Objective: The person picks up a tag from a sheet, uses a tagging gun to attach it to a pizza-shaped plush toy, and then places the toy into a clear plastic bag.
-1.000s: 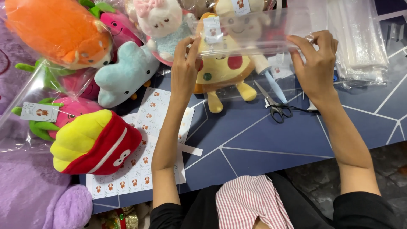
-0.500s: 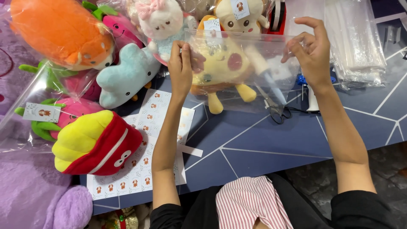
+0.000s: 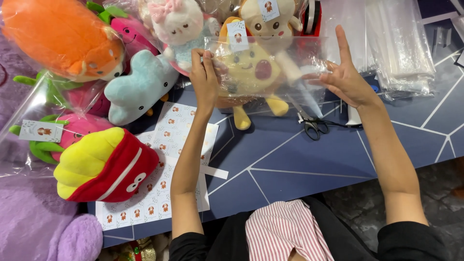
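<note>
My left hand (image 3: 205, 77) grips the left edge of a clear plastic bag (image 3: 270, 67) held up over the table. My right hand (image 3: 344, 77) touches the bag's right side with fingers spread, index finger pointing up. Behind the bag a yellow pizza-slice plush (image 3: 251, 77) with a paper tag lies on the blue table (image 3: 290, 164). Black-handled scissors (image 3: 309, 121) lie just below the bag, between my two forearms.
Plush toys crowd the left: orange (image 3: 63, 38), light blue (image 3: 140, 87), red-and-yellow fries (image 3: 104, 166), pink strawberry in a bag (image 3: 72, 130), purple (image 3: 34, 227). Sticker sheets (image 3: 164, 164) lie under my left arm. A stack of clear bags (image 3: 396, 43) sits at the back right.
The clear bag has come down and toward me, now held lower over the yellow plush. My right hand has opened its fingers against the bag's right side.
</note>
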